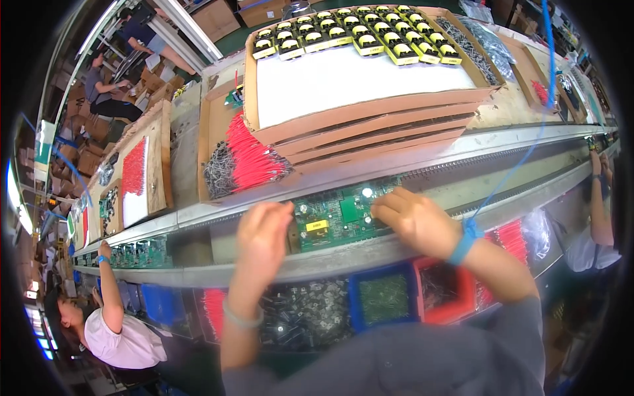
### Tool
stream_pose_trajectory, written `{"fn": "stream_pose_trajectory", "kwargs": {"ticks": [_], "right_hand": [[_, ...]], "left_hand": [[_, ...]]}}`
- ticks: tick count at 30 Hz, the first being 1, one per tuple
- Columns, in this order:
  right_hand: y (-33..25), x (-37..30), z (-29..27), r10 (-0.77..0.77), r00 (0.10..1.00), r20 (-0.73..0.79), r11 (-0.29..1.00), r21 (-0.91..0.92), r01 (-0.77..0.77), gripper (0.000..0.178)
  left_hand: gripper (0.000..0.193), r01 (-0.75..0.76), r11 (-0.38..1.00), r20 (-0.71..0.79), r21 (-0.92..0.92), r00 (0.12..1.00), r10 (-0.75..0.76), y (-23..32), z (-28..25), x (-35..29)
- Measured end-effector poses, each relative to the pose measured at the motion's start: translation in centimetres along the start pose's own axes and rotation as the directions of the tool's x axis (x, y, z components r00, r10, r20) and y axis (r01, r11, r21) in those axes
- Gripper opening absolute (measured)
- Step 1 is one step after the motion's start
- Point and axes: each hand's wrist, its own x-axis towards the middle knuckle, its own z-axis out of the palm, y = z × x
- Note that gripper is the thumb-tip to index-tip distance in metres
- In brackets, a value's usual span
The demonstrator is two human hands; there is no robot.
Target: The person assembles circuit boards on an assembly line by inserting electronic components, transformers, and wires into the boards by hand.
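Grey shirt cloth (409,360) of the wearer fills the lower edge. Far left, a co-worker in a pale shirt (125,340) reaches up to a row of green boards (142,254) on the line. Above them, red leads (135,166) lie in a shallow carton.

Farther right, an open box holds grey metal parts (223,170) and a spread of red wires (254,155). Beneath it, the left hand (263,228), a pale band (242,315) on its wrist, is just beside the circuit board's left edge; its fingers are bent together, but whether they pinch anything I cannot tell.

That circuit board (356,224) lies flat on the line between both hands, carrying a yellow block (317,226). Behind it rises a stack of cardboard trays (370,119), the top one bearing yellow-and-black components (362,41). Before it sit a blue bin (356,305) and a red bin (469,284).

Over the board's right end, the right hand (417,221) curls its fingers downward, their grip hidden from view. A blue wrist strap (467,241) circles its wrist. At far right, another person's forearm (599,204) reaches the line.
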Motion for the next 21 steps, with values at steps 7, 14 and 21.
{"fn": "stream_pose_trajectory", "kwargs": {"ticks": [7,14,21], "right_hand": [[-0.7,-0.6,0.7,0.067,0.998,0.014,0.996,-0.055,-0.066,0.037],[-1.0,-1.8,-0.6,0.020,0.993,-0.120,0.997,-0.074,-0.029,0.040],[-1.6,-4.9,-4.3,0.175,0.966,-0.189,0.983,0.094,-0.159,0.035]], "left_hand": [[0.021,0.046,0.979,-0.109,0.197,0.994,-0.025,-7.3,-0.8,5.4],[0.025,0.076,0.956,-0.047,0.284,0.997,-0.065,-9.8,0.4,7.5],[0.011,0.094,0.985,-0.148,0.148,0.986,-0.071,-10.9,0.1,7.6]]}}
